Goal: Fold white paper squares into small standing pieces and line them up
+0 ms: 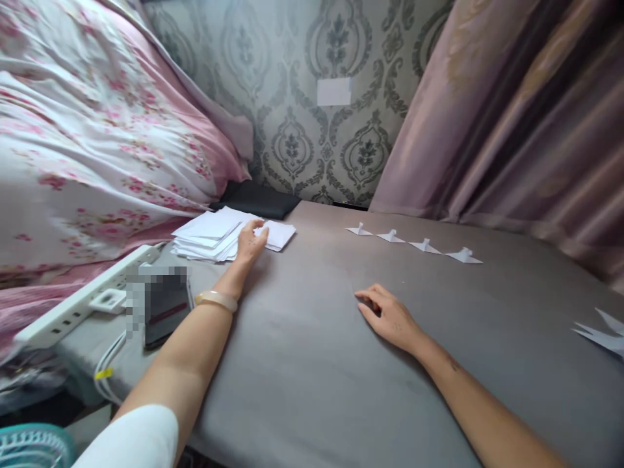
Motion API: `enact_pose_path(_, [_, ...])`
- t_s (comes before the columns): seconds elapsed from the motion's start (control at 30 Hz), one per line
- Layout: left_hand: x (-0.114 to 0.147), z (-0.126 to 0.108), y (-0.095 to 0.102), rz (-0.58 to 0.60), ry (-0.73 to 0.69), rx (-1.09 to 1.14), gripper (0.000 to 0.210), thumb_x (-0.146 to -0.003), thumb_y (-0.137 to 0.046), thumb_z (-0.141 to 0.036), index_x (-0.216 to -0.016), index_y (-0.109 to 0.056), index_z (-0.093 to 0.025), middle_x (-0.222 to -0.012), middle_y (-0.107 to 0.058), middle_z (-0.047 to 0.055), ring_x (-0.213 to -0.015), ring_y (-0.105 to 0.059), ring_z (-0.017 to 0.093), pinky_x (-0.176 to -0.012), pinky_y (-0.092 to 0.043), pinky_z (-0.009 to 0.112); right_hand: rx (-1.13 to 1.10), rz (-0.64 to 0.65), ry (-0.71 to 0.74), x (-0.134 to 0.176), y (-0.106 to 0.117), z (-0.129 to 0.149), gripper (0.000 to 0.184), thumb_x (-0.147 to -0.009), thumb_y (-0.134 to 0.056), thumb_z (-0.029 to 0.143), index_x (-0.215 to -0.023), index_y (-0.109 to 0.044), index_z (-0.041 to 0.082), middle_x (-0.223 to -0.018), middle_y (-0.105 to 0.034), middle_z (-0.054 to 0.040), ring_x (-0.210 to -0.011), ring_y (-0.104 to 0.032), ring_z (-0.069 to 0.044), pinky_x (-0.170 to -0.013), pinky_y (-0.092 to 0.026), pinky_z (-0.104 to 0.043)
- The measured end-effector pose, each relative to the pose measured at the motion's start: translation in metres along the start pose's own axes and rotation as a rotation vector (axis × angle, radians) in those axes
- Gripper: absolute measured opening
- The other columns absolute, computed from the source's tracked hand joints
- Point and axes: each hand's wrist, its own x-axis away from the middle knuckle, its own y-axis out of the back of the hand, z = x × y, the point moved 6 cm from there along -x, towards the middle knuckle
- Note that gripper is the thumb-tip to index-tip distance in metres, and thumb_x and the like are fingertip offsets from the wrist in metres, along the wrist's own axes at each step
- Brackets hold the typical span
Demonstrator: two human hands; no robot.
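My left hand [251, 242] reaches out over the stacks of white paper [209, 227] at the back left. Its fingers are curved, with a gap between thumb and forefinger, and they touch or hover just above a smaller pile of white paper squares [277, 235]; which of the two I cannot tell. My right hand [390, 315] is low over the grey surface near the middle, thumb and fingers apart, holding nothing. Beyond it several folded white paper pieces [391, 236] stand in a slanting row, each with an upright tip.
More pointed white paper [602, 335] lies at the right edge. A phone [168, 305] and a white power strip [92, 296] with cables are left of my forearm. A black flat item [260, 198] lies behind the paper. Curtains [463, 117] hang at the right back.
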Motion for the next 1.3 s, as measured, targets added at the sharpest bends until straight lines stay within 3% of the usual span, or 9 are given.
enact_pose_path(0.2, [0.004,-0.01,-0.024,0.182,-0.073,-0.146,0.054,-0.074,-0.063,-0.043,-0.117,-0.056,-0.011,-0.122,-0.059,0.015,-0.117,-0.052,0.027,-0.103,-0.036,0.035,-0.003,-0.003,-0.024,-0.001,-0.001,-0.003,0.025,-0.087,-0.047,0.03,-0.103,-0.065,0.023,-0.093,-0.06,-0.0049,-0.074,-0.057,-0.014,-0.069,-0.046,-0.026])
enact_pose_path(0.43, [0.006,-0.016,-0.039,0.298,-0.03,-0.325,0.08,-0.069,-0.063,-0.06,-0.129,-0.046,-0.01,-0.127,-0.053,0.022,-0.119,-0.048,0.035,-0.099,-0.036,0.041,-0.027,-0.014,-0.003,-0.003,-0.003,-0.005,0.026,-0.088,-0.044,0.029,-0.101,-0.066,0.023,-0.093,-0.062,-0.0059,-0.074,-0.058,-0.015,-0.072,-0.047,-0.029])
enact_pose_path(0.73, [0.007,-0.026,-0.04,0.267,0.078,-0.445,0.078,-0.07,-0.062,-0.058,-0.13,-0.043,-0.011,-0.126,-0.052,0.025,-0.117,-0.049,0.04,-0.093,-0.04,0.044,-0.048,-0.012,-0.027,-0.001,0.0,0.0,0.025,-0.088,-0.045,0.026,-0.1,-0.066,0.023,-0.093,-0.061,-0.0048,-0.076,-0.058,-0.014,-0.072,-0.047,-0.028])
enact_pose_path(0.97, [0.003,-0.021,-0.037,0.178,0.083,-0.319,0.072,-0.073,-0.059,-0.055,-0.127,-0.047,-0.009,-0.123,-0.057,0.023,-0.114,-0.054,0.035,-0.092,-0.042,0.038,-0.048,-0.008,-0.023,0.0,0.0,-0.001,0.024,-0.088,-0.045,0.025,-0.1,-0.066,0.023,-0.092,-0.06,-0.0035,-0.075,-0.057,-0.013,-0.072,-0.046,-0.026])
enact_pose_path(1.3, [0.005,-0.022,-0.017,0.011,0.017,-0.274,0.032,-0.089,-0.041,-0.033,-0.107,-0.062,-0.017,-0.099,-0.069,0.013,-0.098,-0.062,0.029,-0.083,-0.043,0.034,-0.038,-0.017,-0.019,0.0,-0.001,-0.002,0.024,-0.087,-0.046,0.025,-0.1,-0.066,0.022,-0.092,-0.06,-0.0041,-0.074,-0.057,-0.013,-0.072,-0.046,-0.027])
